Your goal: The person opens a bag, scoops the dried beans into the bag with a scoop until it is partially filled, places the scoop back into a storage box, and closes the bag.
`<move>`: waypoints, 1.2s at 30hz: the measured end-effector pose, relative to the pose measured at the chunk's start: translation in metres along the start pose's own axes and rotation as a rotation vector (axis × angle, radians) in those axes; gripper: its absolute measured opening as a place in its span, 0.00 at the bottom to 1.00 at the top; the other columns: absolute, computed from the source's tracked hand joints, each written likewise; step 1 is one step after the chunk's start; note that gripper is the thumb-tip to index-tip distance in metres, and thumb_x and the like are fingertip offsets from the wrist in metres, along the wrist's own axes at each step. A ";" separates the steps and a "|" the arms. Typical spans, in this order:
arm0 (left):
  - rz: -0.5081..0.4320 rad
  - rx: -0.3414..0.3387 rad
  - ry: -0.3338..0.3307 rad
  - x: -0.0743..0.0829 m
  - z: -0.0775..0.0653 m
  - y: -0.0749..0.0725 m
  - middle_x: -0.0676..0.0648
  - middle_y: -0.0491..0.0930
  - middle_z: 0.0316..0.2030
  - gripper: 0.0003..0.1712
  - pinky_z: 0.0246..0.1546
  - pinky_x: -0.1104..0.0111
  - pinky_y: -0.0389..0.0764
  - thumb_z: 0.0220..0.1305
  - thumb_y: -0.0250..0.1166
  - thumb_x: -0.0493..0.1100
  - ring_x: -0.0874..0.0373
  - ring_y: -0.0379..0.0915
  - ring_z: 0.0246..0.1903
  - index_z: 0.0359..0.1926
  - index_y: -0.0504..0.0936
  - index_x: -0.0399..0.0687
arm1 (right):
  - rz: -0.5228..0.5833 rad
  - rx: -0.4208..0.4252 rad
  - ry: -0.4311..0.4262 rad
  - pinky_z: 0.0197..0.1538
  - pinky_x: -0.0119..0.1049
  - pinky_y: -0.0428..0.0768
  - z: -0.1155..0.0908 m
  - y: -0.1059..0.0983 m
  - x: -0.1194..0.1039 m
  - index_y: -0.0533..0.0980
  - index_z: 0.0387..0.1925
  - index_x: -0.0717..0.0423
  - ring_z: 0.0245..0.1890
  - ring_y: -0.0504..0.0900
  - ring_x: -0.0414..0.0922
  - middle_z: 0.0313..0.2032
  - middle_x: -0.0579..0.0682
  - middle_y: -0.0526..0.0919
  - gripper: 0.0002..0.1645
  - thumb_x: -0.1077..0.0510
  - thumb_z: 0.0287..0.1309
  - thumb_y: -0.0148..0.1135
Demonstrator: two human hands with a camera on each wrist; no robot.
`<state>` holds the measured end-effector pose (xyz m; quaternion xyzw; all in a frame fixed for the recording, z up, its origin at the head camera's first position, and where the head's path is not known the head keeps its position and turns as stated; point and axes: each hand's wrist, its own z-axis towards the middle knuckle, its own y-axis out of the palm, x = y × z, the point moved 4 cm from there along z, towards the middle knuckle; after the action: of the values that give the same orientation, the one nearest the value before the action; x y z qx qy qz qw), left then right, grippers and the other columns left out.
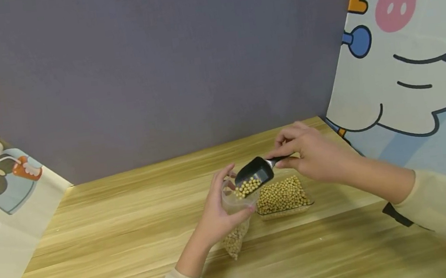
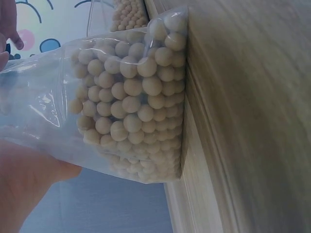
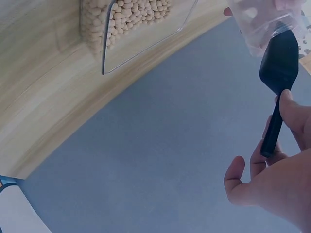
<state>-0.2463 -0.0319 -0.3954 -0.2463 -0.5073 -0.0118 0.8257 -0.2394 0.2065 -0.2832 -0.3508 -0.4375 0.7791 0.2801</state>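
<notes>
My left hand (image 1: 217, 213) holds a clear plastic bag (image 1: 235, 243) by its mouth, thumb on one side and fingers on the other. In the left wrist view, round pale soybeans (image 2: 131, 97) fill the bag's lower part, which meets the wooden tabletop. My right hand (image 1: 309, 152) pinches the handle of a small black scoop (image 1: 257, 167). Tilted toward the bag, the scoop has its front edge at the opening, with soybeans (image 1: 247, 186) gathered at its lip. The right wrist view shows the scoop's dark underside (image 3: 279, 63) against the translucent plastic.
A clear box (image 1: 287, 212) heaped with soybeans stands just right of the bag. The wooden table (image 1: 114, 234) reaches back to a grey panel (image 1: 178, 70). Cartoon-printed panels (image 1: 419, 89) flank both sides.
</notes>
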 end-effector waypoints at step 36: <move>0.001 -0.034 0.043 0.007 -0.003 -0.004 0.43 0.70 0.67 0.59 0.65 0.43 0.76 0.52 0.81 0.39 0.53 0.72 0.56 0.81 0.60 0.58 | -0.634 -0.104 -0.161 0.45 0.50 0.74 -0.023 0.009 0.049 0.89 0.43 0.48 0.51 0.73 0.56 0.47 0.54 0.79 0.23 0.72 0.46 0.75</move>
<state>-0.2415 -0.0345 -0.3886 -0.2603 -0.4890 -0.0252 0.8322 -0.2519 0.2497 -0.3142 -0.1483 -0.5847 0.6549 0.4552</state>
